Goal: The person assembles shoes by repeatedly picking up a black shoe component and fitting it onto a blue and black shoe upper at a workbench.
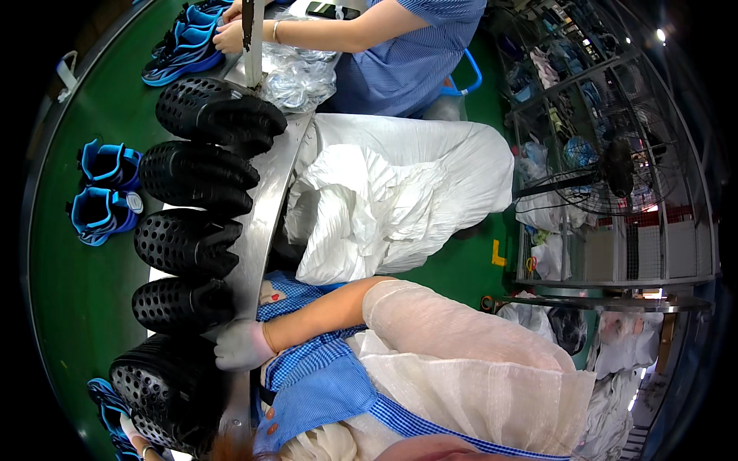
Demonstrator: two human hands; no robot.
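Observation:
My right hand (242, 345), in a pale thin glove, is at the metal edge of the workbench. Its fingers are curled together against the side of a large black perforated form (157, 388); what they grip, if anything, is hidden. Just past it stands a smaller black perforated form (181, 304), the nearest of several more in a row along the edge. My left hand is not visible. At the lower left rim a small part of a hand (132, 432) shows beside blue-and-black shoes (108, 396); whose it is cannot be made out.
A co-worker (384, 54) handles blue shoes (188, 46) beside clear plastic bags (296, 81). Two blue shoe uppers (104, 215) stand on the green surface (69, 300). White sheeting (407, 192) is bunched beside me. A caged fan (615, 169) and wire shelving (569, 92) stand behind.

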